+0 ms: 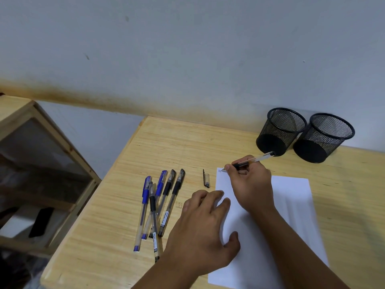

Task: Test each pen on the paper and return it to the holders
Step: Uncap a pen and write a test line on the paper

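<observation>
My right hand [251,184] grips an uncapped black pen [261,158], its tip touching the top left corner of the white paper [291,197], where a small mark shows. My left hand [203,228] lies flat with straight fingers, pressing the paper's left edge down. The pen's cap [206,178] lies on the desk just left of the paper. Several capped pens [160,203], blue and black, lie in a loose bunch further left. Two black mesh holders [280,131] [324,137] stand empty at the back right.
The wooden desk [166,142] ends at a left edge by a wooden cabinet [52,163] with a dark panel. A grey wall runs close behind the holders.
</observation>
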A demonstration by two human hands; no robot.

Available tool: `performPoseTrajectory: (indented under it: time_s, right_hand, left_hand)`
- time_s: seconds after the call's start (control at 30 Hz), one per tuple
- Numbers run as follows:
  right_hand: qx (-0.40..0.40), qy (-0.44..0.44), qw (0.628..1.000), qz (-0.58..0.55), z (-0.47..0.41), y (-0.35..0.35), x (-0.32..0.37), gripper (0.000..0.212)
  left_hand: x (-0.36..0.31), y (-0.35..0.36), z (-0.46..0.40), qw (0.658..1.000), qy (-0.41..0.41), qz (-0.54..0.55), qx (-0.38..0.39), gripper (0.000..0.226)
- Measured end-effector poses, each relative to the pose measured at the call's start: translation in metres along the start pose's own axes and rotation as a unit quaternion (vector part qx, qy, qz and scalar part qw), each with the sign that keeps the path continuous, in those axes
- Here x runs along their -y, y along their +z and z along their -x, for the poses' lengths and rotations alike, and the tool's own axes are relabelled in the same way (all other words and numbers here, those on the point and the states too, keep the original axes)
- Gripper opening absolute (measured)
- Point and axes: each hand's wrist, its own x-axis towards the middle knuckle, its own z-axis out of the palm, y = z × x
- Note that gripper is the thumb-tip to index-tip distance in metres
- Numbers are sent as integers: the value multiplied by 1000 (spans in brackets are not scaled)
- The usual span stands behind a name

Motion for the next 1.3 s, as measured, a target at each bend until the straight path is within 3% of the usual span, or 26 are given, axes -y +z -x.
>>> performPoseTrajectory:
  time_s: [1.0, 1.3]
  right_hand:
    - [6, 3, 1000, 2, -1, -2, -4, 13]
    - [6, 121, 982, -142, -6, -11, -5, 10]
  left_hand:
    - [1, -1, 0, 1000, -6, -3, 10, 67]
    - [-2, -1, 0, 1000, -4, -1, 7, 69]
